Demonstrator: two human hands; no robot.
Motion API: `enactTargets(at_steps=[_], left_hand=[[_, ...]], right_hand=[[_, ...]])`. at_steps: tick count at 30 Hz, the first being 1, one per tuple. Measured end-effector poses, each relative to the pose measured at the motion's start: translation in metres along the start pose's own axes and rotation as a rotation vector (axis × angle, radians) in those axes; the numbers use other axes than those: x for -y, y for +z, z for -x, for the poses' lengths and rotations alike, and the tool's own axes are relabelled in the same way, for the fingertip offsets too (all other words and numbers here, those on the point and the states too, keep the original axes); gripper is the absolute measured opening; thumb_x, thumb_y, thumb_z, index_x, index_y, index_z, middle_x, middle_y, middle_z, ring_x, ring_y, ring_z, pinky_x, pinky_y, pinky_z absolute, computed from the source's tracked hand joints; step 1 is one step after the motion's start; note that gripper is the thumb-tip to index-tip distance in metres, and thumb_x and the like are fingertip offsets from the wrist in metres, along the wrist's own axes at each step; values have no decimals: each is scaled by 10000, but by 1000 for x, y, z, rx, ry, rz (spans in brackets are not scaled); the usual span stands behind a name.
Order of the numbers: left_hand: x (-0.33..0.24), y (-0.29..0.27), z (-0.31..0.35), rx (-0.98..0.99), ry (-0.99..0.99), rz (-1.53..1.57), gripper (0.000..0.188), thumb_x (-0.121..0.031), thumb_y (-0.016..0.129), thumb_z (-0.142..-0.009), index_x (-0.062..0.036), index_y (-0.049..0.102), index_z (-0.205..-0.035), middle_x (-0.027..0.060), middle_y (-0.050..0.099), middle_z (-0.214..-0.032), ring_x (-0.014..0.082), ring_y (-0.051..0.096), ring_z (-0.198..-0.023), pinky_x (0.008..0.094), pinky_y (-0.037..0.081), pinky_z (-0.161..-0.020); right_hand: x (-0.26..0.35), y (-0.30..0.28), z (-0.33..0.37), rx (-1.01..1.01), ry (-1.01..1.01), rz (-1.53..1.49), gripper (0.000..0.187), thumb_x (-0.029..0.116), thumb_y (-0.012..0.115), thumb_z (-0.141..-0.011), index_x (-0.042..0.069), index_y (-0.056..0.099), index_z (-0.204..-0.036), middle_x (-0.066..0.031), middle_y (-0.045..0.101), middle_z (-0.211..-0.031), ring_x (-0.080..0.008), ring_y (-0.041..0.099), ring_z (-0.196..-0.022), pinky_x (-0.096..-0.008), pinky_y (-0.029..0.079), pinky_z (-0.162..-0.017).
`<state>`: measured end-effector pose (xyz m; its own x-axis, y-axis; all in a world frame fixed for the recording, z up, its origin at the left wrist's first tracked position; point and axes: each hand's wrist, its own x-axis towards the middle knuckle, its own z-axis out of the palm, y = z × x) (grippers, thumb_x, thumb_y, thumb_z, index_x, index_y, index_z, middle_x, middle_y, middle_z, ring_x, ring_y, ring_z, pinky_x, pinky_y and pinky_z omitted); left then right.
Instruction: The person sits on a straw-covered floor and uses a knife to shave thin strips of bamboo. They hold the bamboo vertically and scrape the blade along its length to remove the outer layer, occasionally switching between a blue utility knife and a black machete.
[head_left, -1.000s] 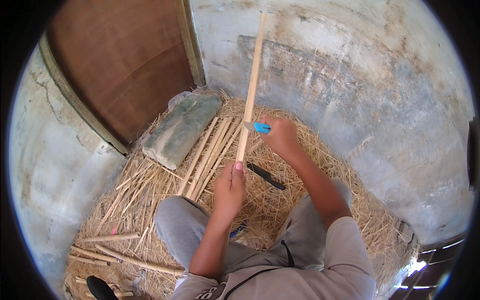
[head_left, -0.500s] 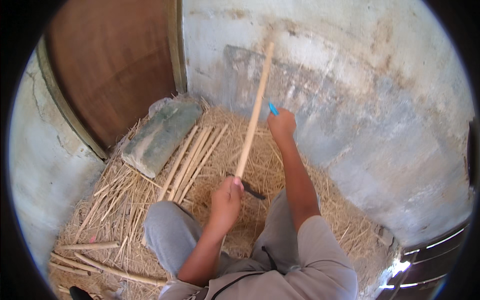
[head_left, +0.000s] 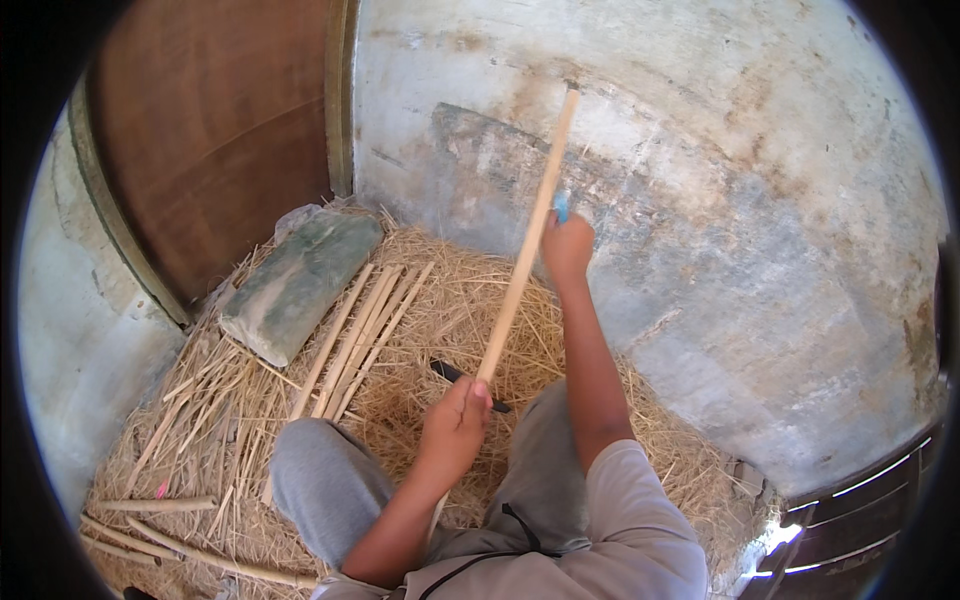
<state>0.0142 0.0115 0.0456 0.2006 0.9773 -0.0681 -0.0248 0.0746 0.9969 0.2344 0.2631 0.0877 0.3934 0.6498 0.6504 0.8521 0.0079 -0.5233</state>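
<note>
A long, pale, peeled-looking wooden stick (head_left: 528,245) slants upward and away from me toward the wall. My left hand (head_left: 456,425) is wrapped round its near part, the thumb lying along it. Beside the stick's upper half, my right hand (head_left: 568,248) is closed on a small tool with a bright blue part (head_left: 561,207) showing above the fist. This blue part is blurred, and I cannot tell whether it touches the stick. Behind my left hand a narrow black object (head_left: 446,370) lies on the straw, partly hidden.
Several pale sticks (head_left: 350,345) lie side by side on the straw (head_left: 490,290), next to a greenish-grey slab (head_left: 305,280). More sticks (head_left: 170,504) lie at the lower left. A stained wall (head_left: 720,250) rises ahead and to the right; a brown door (head_left: 210,130) stands at the left.
My right hand with the blue tool has come closer to the stick. The stick's far end has swung slightly right, and the view has shifted a little.
</note>
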Motion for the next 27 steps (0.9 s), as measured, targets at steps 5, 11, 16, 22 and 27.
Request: enactTargets(at_steps=[5, 11, 16, 22, 27], left_hand=[[0, 16, 13, 126, 80, -14, 338, -331, 479, -1083, -51, 588, -928, 31, 535, -675, 107, 521, -631, 302, 450, -600], [10, -4, -20, -19, -16, 62, 333, -293, 477, -1090, -31, 593, -919, 2, 519, -651, 78, 480, -605, 273, 418, -571], [4, -9, -20, -87, -20, 76, 327, -286, 478, -1092, -34, 587, -914, -2, 516, -650, 65, 472, -597, 258, 405, -553], [-3, -17, -23, -131, 24, 49, 346, -301, 464, -1096, -38, 579, -904, -2, 516, -645, 70, 472, -581, 260, 401, -539], [-4, -7, -22, -80, 10, -3, 359, -311, 460, -1097, -34, 574, -898, -5, 506, -633, 72, 475, -581, 271, 405, -543]], right_hand=[[-110, -16, -82, -231, 414, -259, 368, 249, 673, -881, -93, 674, -745, -188, 616, -565, -281, 630, -560, -455, 477, -564], [-30, -57, 61, 114, -5, -331, 275, 219, 682, -898, -23, 673, -768, -146, 616, -604, -233, 582, -523, -396, 439, -529], [14, -55, 116, 447, -367, -248, 106, 143, 709, -802, 46, 695, -842, -160, 622, -654, -327, 598, -539, -397, 477, -534], [39, -59, 126, 456, -235, -199, 109, 171, 676, -832, 117, 744, -898, -118, 658, -664, -317, 651, -584, -424, 509, -550], [10, -44, 85, 299, -198, 97, 153, 190, 654, -849, 105, 753, -929, -136, 670, -672, -324, 660, -596, -436, 528, -584]])
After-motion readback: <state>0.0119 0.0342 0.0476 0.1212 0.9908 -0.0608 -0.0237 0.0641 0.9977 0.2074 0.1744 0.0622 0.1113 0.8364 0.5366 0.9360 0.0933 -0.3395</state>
